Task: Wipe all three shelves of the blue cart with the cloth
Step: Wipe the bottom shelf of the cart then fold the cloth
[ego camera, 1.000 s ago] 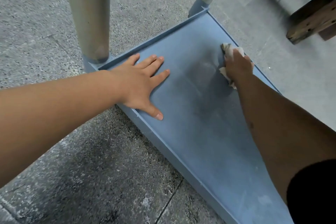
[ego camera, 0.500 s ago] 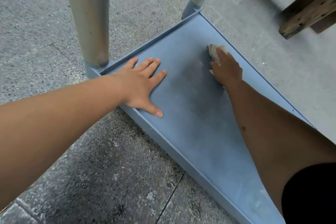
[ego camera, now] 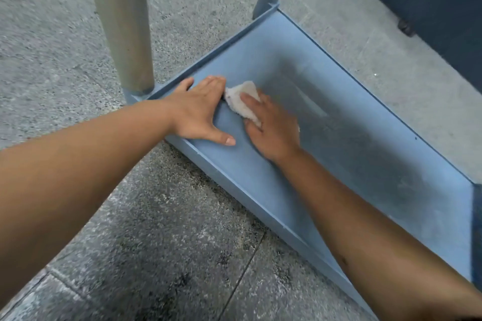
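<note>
Closest to the camera lies the grey stone floor (ego camera: 156, 255), and the near rim of the blue cart (ego camera: 260, 206) crosses it on a diagonal. This is the lowest shelf (ego camera: 378, 164), which sits just above the floor. A little further, the left hand (ego camera: 200, 109) rests flat on the shelf near the left corner, with its fingers straight and spread, and it holds nothing. Just beside it, the right hand (ego camera: 273, 130) presses the white cloth (ego camera: 242, 101) onto the shelf; the fingers lie over the cloth, and the cloth almost touches the left fingers. Whether the fingers curl around the cloth underneath I cannot tell for sure. The step in hand seems to be the wiping of this bottom shelf. To do it well, I think the cloth should stay flat under the palm, go along the rim and into the corners, and also pass where the left hand now rests. The middle of the shelf looks darker and streaked. Behind the hands stand two grey posts (ego camera: 122, 28) at the far corners.
</note>
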